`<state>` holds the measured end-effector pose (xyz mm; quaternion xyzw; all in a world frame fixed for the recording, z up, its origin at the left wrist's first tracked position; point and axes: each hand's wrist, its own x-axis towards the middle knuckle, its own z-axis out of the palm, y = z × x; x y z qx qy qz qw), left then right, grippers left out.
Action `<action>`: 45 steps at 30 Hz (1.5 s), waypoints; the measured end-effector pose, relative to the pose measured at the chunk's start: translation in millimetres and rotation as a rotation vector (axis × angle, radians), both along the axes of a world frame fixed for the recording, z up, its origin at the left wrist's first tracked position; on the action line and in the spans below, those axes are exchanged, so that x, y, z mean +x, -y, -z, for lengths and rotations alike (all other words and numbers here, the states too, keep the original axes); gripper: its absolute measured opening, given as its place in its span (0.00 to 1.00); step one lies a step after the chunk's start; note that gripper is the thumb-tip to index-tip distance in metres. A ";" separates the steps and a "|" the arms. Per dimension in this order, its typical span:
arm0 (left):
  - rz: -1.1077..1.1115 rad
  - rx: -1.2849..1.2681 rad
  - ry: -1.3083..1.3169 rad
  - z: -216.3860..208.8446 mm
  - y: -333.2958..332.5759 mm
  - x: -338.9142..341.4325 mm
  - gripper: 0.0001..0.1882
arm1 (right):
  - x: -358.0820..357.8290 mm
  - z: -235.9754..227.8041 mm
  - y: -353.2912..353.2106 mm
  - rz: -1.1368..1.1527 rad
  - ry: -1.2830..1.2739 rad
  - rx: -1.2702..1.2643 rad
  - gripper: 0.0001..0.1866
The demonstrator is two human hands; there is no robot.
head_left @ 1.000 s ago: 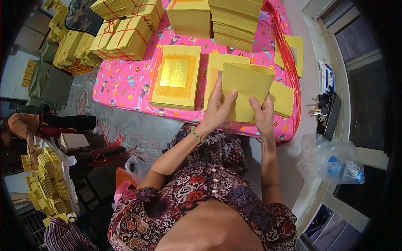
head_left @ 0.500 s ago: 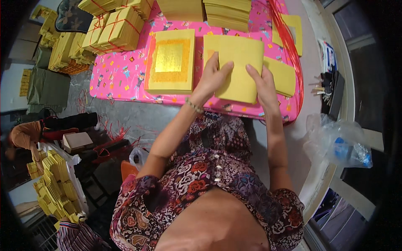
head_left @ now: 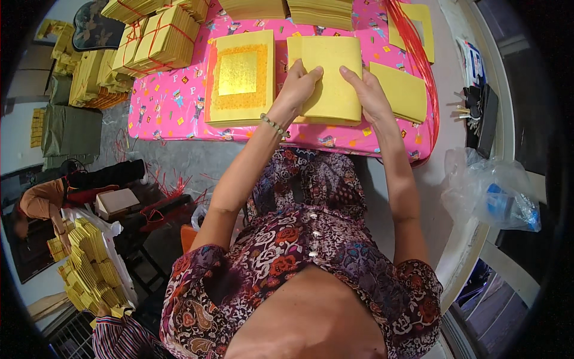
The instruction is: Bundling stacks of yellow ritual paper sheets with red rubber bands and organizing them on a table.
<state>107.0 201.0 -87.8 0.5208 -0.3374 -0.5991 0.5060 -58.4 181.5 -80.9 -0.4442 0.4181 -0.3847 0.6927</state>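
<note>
Between my two hands is a folded stack of yellow paper (head_left: 332, 96), bent round at its right edge, above the pink patterned tabletop (head_left: 170, 113). My left hand (head_left: 296, 90) grips its left side, thumb on top. At the right edge my right hand (head_left: 368, 93) is closed on it, thumb also on top. Left of it lies a thick stack of yellow paper (head_left: 242, 107) whose top sheet carries a gold square in an orange frame. Another folded yellow paper bundle (head_left: 400, 93) rests just right of my right hand.
Red tie strings (head_left: 412, 42) hang over the table's right side. Tied yellow paper bundles (head_left: 164, 42) and taller stacks (head_left: 320, 12) stand at the back. A clear plastic bag (head_left: 496, 191) is at the right. Co-workers (head_left: 45, 200) handle yellow paper at the lower left.
The folded paper stack has shifted slightly left and away from me with both hands. It looks more level, and my right thumb has moved further onto its top. The whole view has shifted slightly.
</note>
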 end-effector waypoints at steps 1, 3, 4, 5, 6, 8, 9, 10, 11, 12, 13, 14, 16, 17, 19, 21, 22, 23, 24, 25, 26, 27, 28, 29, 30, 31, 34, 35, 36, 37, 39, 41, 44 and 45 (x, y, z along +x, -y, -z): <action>0.003 0.010 0.029 2.0 0.7 0.5 0.14 | 0.0 0.0 1.3 0.002 -0.001 0.001 0.22; -0.007 -0.005 0.081 4.1 1.1 0.1 0.13 | 0.1 0.0 2.8 -0.013 0.018 0.036 0.22; -0.018 -0.021 0.134 4.2 1.1 -0.6 0.13 | -0.2 1.7 1.9 -0.011 0.016 0.038 0.22; -0.016 -0.020 0.132 4.6 -0.6 -1.6 0.13 | -0.3 4.5 0.6 0.011 0.026 0.015 0.21; -0.019 -0.097 0.269 2.4 -3.3 -2.5 0.14 | 0.3 5.2 0.3 0.032 0.037 -0.010 0.20; -0.020 -0.177 0.405 0.9 -4.9 -2.3 0.15 | -0.4 4.4 -1.9 0.042 0.023 -0.030 0.20; -0.005 -0.150 0.366 2.7 -5.7 0.0 0.14 | 0.2 2.9 -3.5 0.045 0.011 -0.050 0.19; 0.010 -0.124 0.327 4.3 -5.9 1.9 0.13 | 0.8 0.6 -4.8 0.044 0.012 -0.051 0.19; 0.009 -0.126 0.328 5.8 -5.6 3.2 0.13 | 1.4 -2.7 -5.8 0.065 0.046 -0.046 0.19; 0.011 -0.137 0.175 5.4 -5.8 2.5 0.13 | 0.3 -4.4 -6.6 0.090 0.080 -0.040 0.20; 0.012 -0.148 0.023 4.7 -5.7 2.2 0.13 | -1.9 -1.1 -6.9 0.093 0.080 -0.041 0.20; 0.015 -0.149 0.023 3.9 -7.1 2.2 0.13 | -4.9 5.2 -7.5 0.096 0.026 -0.064 0.20; 0.057 -0.078 0.069 -9.0 -14.2 1.7 0.18 | -6.0 5.5 -8.7 0.101 -0.024 -0.091 0.20; 0.060 -0.081 0.070 -6.1 -16.9 1.8 0.18 | -7.6 4.9 -13.3 0.087 -0.074 -0.119 0.20; 0.037 -0.173 0.042 -2.6 -24.7 1.9 0.19 | -7.7 -0.3 -16.3 0.072 -0.122 -0.152 0.20; 0.017 -0.192 0.006 -3.2 -31.8 -1.6 0.20 | -8.5 -4.6 -15.9 0.129 -0.066 -0.174 0.19; 0.030 -0.178 0.056 -5.4 -35.4 -2.3 0.20 | -10.6 -3.6 -15.0 0.131 -0.066 -0.175 0.19; 0.044 -0.164 0.106 -6.1 -37.2 -2.8 0.21 | -14.1 -1.6 -13.6 0.124 -0.080 -0.188 0.18; 0.044 -0.163 0.106 -5.0 -38.6 -2.8 0.21 | -14.9 -1.7 -13.9 0.115 -0.093 -0.200 0.17; 0.038 -0.189 0.141 -2.4 -40.4 -3.0 0.21 | -15.2 -1.8 -15.5 0.114 -0.094 -0.197 0.17; 0.033 -0.214 0.175 0.5 -42.5 -3.2 0.21 | -15.8 -2.5 -17.7 0.108 -0.095 -0.194 0.17; 0.034 -0.210 0.174 2.9 -43.9 -4.4 0.21 | -16.5 -4.1 -19.1 0.102 -0.097 -0.191 0.16; 0.012 -0.258 0.167 5.6 -45.7 -5.7 0.20 | -17.1 -4.3 -19.0 0.102 -0.098 -0.186 0.16; -0.011 -0.304 0.159 8.6 -47.6 -6.4 0.19 | -17.6 -3.7 -17.4 0.121 -0.095 -0.200 0.16; -0.005 -0.294 0.157 8.1 -49.9 -6.7 0.19 | -19.0 -3.2 -17.7 0.144 -0.093 -0.209 0.15; 0.033 -0.293 0.175 7.7 -51.0 -5.4 0.18 | -20.3 -3.0 -18.1 0.149 -0.096 -0.198 0.15; 0.101 -0.225 0.217 4.6 -50.2 -1.9 0.17 | -22.4 4.8 -17.0 0.161 -0.030 -0.205 0.15; 0.122 -0.170 0.243 3.4 -51.3 -2.1 0.17 | -27.6 7.5 -22.5 0.168 -0.032 -0.191 0.15; 0.150 -0.153 0.232 -1.0 -51.6 -1.0 0.19 | -29.3 3.3 -23.5 0.127 -0.065 -0.145 0.15; 0.150 -0.145 0.233 3.1 -51.6 1.3 0.19 | -30.2 -0.9 -24.6 0.085 -0.097 -0.098 0.16; 0.136 -0.093 0.200 12.9 -49.1 5.2 0.19 | -33.0 -18.2 -42.5 -0.005 -0.215 -0.040 0.17; 0.125 -0.128 0.183 19.7 -50.1 5.7 0.16 | -32.4 -21.9 -50.4 -0.095 -0.335 0.013 0.18; 0.144 -0.127 0.151 19.9 -48.7 0.1 0.15 | -39.7 -8.1 -51.7 -0.059 -0.330 -0.092 0.18; 0.153 -0.097 0.145 13.7 -47.8 -0.5 0.15 | -40.0 -4.1 -51.6 -0.058 -0.328 -0.050 0.19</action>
